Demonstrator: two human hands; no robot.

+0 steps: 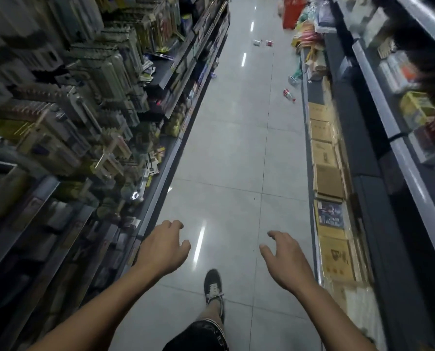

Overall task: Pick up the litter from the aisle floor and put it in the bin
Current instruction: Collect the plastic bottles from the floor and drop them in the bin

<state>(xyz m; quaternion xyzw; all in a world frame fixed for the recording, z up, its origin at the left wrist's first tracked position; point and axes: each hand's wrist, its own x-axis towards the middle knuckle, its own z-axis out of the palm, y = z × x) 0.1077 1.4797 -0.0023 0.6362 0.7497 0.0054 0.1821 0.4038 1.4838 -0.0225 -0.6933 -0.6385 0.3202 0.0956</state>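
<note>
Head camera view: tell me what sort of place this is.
Most likely a shop aisle. Packaged goods hang on the left shelving, flat boxed items line the right shelf, and a tiled floor runs between them, with a littered bottle ahead.

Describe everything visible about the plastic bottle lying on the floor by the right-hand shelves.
The plastic bottle looks clear, with a red label around its wider end. It lies on its side on the grey tiled floor, angled with the narrow end towards the base of the right-hand shelf, close to it; contact cannot be told. Nothing else touches it. It lies far ahead of both hands. Finer detail is too small to tell.
</note>
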